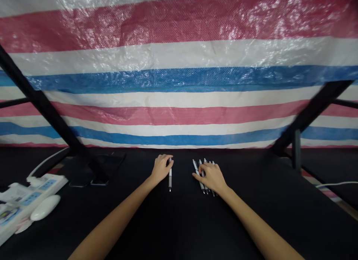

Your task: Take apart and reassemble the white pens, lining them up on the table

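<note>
In the head view, the left hand (162,167) is narrowed at a single white-and-grey pen (170,179), thumb and fingers pinched about its upper part; the pen lies on the black worktop (173,230), tip toward the person. The right hand (212,177) rests over a group of similar pens (201,185), which lie side by side to the right of the single one, well apart from it. Its thumb and fingers bend over the leftmost pens, but I cannot tell whether they grip any. At the far left are a white power strip (33,197) with plugs in it and, just beside it, a white mouse-shaped object (45,207). A striped sheet (179,115) hangs behind the worktop.
</note>
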`<move>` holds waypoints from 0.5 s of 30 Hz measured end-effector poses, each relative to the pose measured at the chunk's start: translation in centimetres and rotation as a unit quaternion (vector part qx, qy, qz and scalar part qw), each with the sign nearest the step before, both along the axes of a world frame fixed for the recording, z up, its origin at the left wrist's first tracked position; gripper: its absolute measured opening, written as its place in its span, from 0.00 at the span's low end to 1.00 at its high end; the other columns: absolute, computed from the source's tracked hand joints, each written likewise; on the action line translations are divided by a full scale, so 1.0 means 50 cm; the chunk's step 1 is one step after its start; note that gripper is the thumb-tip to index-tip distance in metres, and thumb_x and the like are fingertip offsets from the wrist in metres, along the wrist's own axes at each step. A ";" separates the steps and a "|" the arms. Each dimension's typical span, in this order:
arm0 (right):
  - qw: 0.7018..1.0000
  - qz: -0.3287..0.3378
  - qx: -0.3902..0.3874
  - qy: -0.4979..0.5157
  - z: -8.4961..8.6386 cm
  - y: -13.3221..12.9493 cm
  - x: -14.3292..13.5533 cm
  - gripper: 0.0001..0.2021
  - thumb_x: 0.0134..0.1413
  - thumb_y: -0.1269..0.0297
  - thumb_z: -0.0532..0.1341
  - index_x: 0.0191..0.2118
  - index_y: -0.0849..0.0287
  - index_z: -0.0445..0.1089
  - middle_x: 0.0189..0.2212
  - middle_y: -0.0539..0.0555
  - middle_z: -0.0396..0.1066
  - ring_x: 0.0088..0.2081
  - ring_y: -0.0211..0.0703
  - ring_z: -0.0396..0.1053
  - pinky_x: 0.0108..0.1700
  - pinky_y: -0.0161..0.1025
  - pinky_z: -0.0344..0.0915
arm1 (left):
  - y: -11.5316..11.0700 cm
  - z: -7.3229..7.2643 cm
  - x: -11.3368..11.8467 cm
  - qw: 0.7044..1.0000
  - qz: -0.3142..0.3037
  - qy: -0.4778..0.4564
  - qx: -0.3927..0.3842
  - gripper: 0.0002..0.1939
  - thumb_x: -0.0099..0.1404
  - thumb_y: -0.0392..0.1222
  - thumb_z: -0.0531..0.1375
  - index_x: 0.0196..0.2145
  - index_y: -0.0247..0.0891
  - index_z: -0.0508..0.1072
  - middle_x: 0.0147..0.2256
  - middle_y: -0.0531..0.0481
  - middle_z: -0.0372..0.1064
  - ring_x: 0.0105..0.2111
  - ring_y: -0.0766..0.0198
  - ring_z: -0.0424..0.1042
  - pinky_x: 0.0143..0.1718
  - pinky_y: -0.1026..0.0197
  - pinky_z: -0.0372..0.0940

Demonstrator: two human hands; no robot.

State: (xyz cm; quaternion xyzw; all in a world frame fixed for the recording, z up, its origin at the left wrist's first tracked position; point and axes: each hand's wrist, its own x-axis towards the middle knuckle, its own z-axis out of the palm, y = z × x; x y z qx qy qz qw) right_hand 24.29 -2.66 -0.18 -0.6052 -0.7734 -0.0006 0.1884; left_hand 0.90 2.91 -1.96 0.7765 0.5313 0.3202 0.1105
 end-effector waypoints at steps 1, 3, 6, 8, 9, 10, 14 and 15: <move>1.000 -0.003 -0.005 -0.002 0.001 0.000 -0.002 0.14 0.50 0.52 0.59 0.23 0.57 0.65 0.27 0.50 0.69 0.34 0.44 0.68 0.39 0.40 0.51 | -0.001 0.001 0.000 1.000 0.009 0.017 0.002 0.12 0.63 0.41 0.54 0.42 0.40 0.73 0.39 0.47 0.71 0.42 0.55 0.66 0.45 0.52 0.59; 1.000 -0.011 -0.013 -0.007 0.003 0.000 -0.005 0.14 0.51 0.55 0.58 0.22 0.58 0.66 0.28 0.51 0.69 0.34 0.44 0.68 0.39 0.41 0.51 | -0.003 0.002 0.000 0.999 0.018 0.037 -0.001 0.12 0.63 0.42 0.54 0.42 0.41 0.73 0.41 0.47 0.70 0.43 0.55 0.65 0.46 0.51 0.58; 0.999 -0.023 -0.022 -0.005 0.007 0.000 -0.009 0.13 0.52 0.58 0.58 0.22 0.58 0.66 0.28 0.51 0.69 0.33 0.43 0.68 0.40 0.41 0.51 | -0.003 0.002 0.000 0.999 0.015 0.047 -0.010 0.12 0.64 0.43 0.53 0.42 0.42 0.73 0.42 0.48 0.70 0.43 0.56 0.64 0.46 0.51 0.57; 0.999 -0.028 -0.029 0.005 0.010 0.000 -0.009 0.13 0.52 0.58 0.57 0.22 0.58 0.66 0.27 0.50 0.69 0.33 0.42 0.68 0.40 0.40 0.51 | -0.002 0.002 -0.001 0.999 0.014 0.044 -0.013 0.12 0.65 0.44 0.53 0.41 0.42 0.74 0.42 0.48 0.70 0.43 0.56 0.64 0.46 0.51 0.57; 0.999 -0.030 -0.033 0.013 0.011 0.000 -0.010 0.13 0.52 0.59 0.57 0.22 0.58 0.66 0.27 0.50 0.69 0.33 0.42 0.68 0.40 0.40 0.51 | -0.001 0.001 -0.001 0.999 0.014 0.040 -0.013 0.12 0.65 0.44 0.53 0.41 0.43 0.74 0.42 0.48 0.70 0.43 0.56 0.64 0.46 0.51 0.57; 0.999 -0.031 -0.036 0.022 0.012 -0.001 -0.009 0.13 0.53 0.59 0.57 0.22 0.58 0.66 0.27 0.50 0.69 0.32 0.42 0.68 0.39 0.40 0.51 | 0.000 0.000 -0.002 0.999 0.014 0.036 -0.011 0.12 0.65 0.44 0.53 0.40 0.43 0.74 0.41 0.48 0.70 0.43 0.56 0.64 0.46 0.51 0.57; 0.997 -0.028 -0.043 0.061 0.013 -0.001 -0.008 0.14 0.54 0.59 0.56 0.21 0.58 0.67 0.27 0.50 0.69 0.32 0.41 0.68 0.38 0.39 0.52 | 0.004 -0.006 -0.003 1.000 0.012 0.018 0.003 0.12 0.64 0.42 0.53 0.40 0.42 0.75 0.41 0.48 0.71 0.42 0.56 0.64 0.46 0.51 0.57; 0.996 -0.025 -0.041 0.069 0.012 -0.001 -0.007 0.14 0.54 0.59 0.55 0.21 0.57 0.67 0.27 0.50 0.69 0.31 0.41 0.68 0.38 0.39 0.52 | 0.006 -0.008 -0.003 1.000 0.013 0.012 0.005 0.12 0.64 0.41 0.53 0.40 0.42 0.76 0.41 0.48 0.71 0.42 0.55 0.64 0.46 0.51 0.57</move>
